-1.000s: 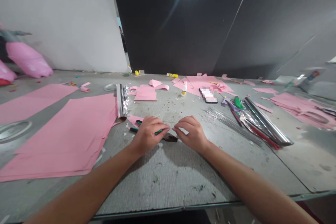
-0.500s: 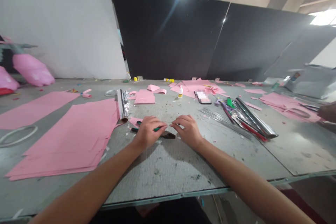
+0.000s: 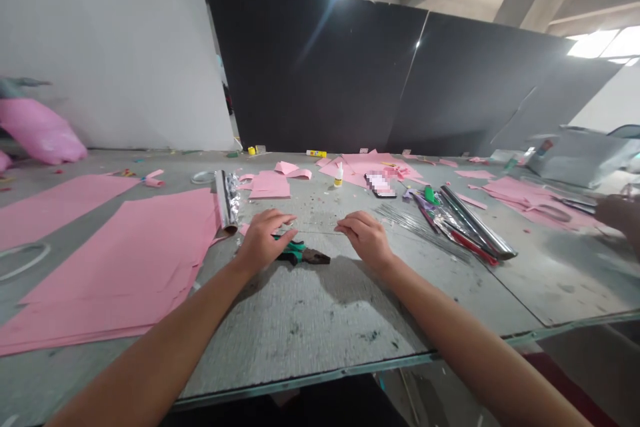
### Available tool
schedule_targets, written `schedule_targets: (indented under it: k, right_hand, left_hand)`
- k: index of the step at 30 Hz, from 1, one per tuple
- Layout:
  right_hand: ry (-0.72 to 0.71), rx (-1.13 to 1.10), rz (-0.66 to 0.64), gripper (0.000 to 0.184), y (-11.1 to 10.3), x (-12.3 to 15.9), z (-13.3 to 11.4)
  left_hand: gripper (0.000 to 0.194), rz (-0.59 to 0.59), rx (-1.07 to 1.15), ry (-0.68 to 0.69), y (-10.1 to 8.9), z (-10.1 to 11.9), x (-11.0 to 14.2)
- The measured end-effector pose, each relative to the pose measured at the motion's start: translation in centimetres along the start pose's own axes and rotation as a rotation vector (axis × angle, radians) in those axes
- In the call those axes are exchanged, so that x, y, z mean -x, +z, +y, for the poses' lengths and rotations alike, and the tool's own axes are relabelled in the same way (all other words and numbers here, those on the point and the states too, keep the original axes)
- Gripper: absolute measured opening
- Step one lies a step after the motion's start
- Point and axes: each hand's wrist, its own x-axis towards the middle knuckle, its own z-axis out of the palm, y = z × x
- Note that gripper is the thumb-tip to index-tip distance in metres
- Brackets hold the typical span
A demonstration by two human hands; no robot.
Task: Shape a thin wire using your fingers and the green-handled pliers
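Green-handled pliers [image 3: 300,252] with dark steel jaws lie on the grey worktable [image 3: 310,310], partly under my left hand [image 3: 263,241]. That hand has its fingers spread and holds nothing. My right hand [image 3: 365,237] rests a little further right, its fingertips drawn together. A thin metal wire [image 3: 315,232] seems to run left from those fingertips, though it is faint against the table. Just beyond my left hand stands a crumpled roll of aluminium foil [image 3: 227,201].
Large pink paper sheets [image 3: 125,260] cover the left side. Ahead are pink offcuts [image 3: 270,185], a glue bottle [image 3: 339,175] and a phone [image 3: 380,185]. A wire bundle [image 3: 415,230] and silver foil rolls [image 3: 477,223] lie right, near a co-worker's hand [image 3: 617,212].
My left hand has moved left and its fingers have opened, uncovering the pliers. A co-worker's hand has come in at the right edge. The view has shifted slightly.
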Motion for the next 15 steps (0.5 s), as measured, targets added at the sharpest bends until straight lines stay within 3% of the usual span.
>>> schedule_targets:
  k: [11, 15]
  right_hand:
    - [0.054, -0.087, -0.12, 0.013, 0.3, 0.37, -0.66]
    - [0.109, -0.105, -0.168, 0.045, 0.04, 0.39, -0.31]
  left_hand:
    - [0.016, -0.019, 0.005, 0.082, 0.34, 0.9, -0.06]
    - [0.015, 0.011, 0.001, 0.071, 0.23, 0.61, -0.14]
